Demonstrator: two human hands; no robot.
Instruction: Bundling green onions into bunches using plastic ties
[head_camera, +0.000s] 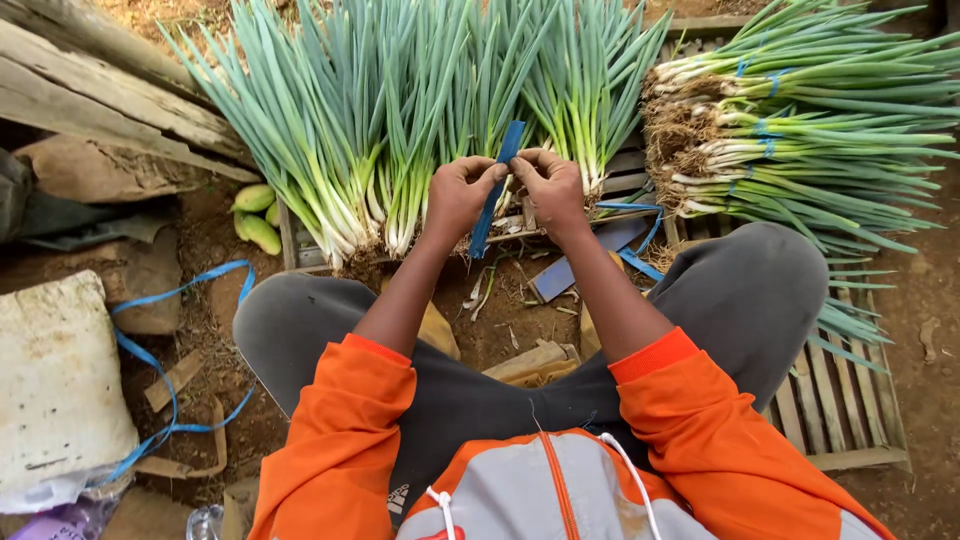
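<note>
I see both hands, left hand (462, 192) and right hand (548, 184), pinching the blue strap (497, 190) over loose green onions (400, 130); a slack pull could let it slip and the stalks splay

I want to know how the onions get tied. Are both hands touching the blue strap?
Touching. The head view shows the left hand and right hand both pinching the blue strap above the loose green onions.
</note>
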